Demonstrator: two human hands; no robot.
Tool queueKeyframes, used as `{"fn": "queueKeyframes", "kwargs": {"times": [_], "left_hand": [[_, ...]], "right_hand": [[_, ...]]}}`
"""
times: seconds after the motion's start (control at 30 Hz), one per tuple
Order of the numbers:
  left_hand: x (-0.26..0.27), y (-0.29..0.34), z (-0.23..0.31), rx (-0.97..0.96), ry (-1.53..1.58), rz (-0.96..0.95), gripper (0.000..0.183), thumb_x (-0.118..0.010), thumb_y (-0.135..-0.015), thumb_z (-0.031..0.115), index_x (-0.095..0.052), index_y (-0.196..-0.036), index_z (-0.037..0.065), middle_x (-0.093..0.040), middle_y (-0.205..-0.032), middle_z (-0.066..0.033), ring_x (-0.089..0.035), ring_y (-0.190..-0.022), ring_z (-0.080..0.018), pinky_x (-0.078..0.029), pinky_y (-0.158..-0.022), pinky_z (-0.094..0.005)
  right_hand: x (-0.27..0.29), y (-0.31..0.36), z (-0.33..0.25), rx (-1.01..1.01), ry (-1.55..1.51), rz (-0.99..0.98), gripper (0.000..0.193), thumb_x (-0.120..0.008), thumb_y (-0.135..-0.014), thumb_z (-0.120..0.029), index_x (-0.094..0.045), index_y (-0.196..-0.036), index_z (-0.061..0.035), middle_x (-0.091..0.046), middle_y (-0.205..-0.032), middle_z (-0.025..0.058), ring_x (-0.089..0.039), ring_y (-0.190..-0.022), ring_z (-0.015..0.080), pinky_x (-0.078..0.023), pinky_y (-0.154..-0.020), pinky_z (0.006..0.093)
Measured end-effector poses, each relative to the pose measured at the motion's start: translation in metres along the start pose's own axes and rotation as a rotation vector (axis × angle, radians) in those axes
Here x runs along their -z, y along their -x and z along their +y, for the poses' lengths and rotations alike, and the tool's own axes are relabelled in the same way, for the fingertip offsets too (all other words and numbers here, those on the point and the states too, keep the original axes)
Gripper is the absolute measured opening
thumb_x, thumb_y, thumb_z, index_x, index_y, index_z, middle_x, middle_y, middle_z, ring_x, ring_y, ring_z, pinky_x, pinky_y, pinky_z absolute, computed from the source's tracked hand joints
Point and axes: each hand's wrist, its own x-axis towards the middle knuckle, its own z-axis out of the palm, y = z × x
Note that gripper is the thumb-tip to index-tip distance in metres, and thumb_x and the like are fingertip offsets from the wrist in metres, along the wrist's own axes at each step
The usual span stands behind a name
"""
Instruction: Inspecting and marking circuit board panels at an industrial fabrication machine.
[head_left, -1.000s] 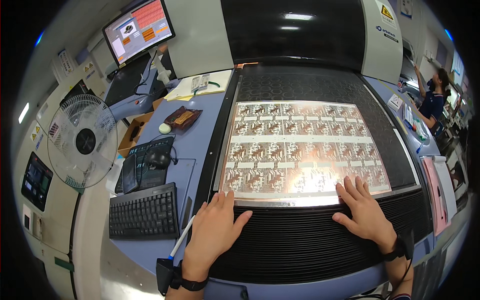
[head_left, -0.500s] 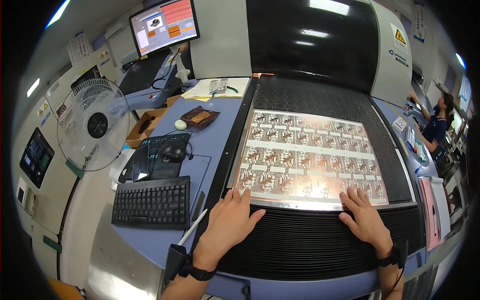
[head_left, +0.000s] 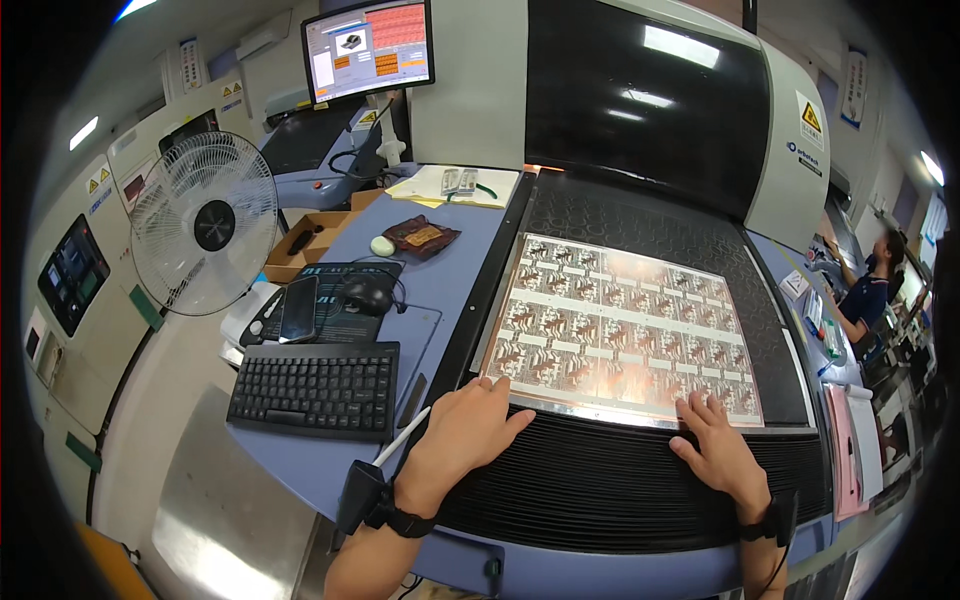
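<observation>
A flat copper-coloured circuit board panel with rows of repeating printed patterns lies on the black dimpled bed of a large machine. At its near left corner rests my left hand, palm down, fingertips on the edge and thumb spread to the right. My right hand lies on the near edge toward the right corner, fingers stretched onto the panel and thumb apart. Neither hand grips anything. Below the panel, both palms are over a black ribbed bellows cover. Black straps circle both wrists.
Left of the bed are a keyboard, a mouse, a phone, a white pen-like stick and a dark brown packet. A fan stands farther left. At right are a pink folder and a co-worker.
The whole view has shifted slightly, with the monitor and desk items now farther right. Both hands stay at the panel's near edge, and the panel keeps its place on the bed.
</observation>
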Motion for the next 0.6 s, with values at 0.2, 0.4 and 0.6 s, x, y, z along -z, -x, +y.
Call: {"fn": "queueKeyframes", "kwargs": {"times": [0.2,0.4,0.6], "left_hand": [[-0.006,0.001,-0.006,-0.019,-0.078,0.044,0.053,-0.062,-0.099,0.043,-0.061,-0.122,-0.004,-0.069,-0.113,-0.0265,-0.069,-0.106,-0.041,-0.055,-0.091,-0.0485],[0.017,0.025,0.003,-0.006,0.028,0.065,0.052,-0.061,-0.099,0.045,-0.061,-0.127,0.001,-0.069,-0.116,-0.0252,-0.067,-0.106,-0.0433,-0.055,-0.09,-0.0489],[0.059,0.118,-0.03,0.161,0.1,0.466,0.056,-0.075,-0.092,0.029,-0.06,-0.137,-0.001,-0.067,-0.128,-0.0229,-0.065,-0.119,-0.0385,-0.051,-0.101,-0.0425]], "right_hand": [[-0.001,-0.003,-0.002,0.038,-0.001,0.01,0.065,-0.063,-0.1,-0.04,-0.047,-0.148,0.001,-0.044,-0.152,0.0344,-0.036,-0.14,0.0618,-0.035,-0.117,0.057],[-0.007,0.002,-0.002,0.067,0.012,0.043,0.066,-0.065,-0.098,-0.039,-0.048,-0.146,0.0025,-0.046,-0.149,0.0338,-0.04,-0.136,0.0601,-0.034,-0.116,0.0579],[-0.01,0.008,0.006,0.026,0.021,0.067,0.069,-0.066,-0.097,-0.043,-0.049,-0.145,0.0024,-0.046,-0.149,0.0331,-0.04,-0.137,0.0592,-0.033,-0.117,0.0605]]}}
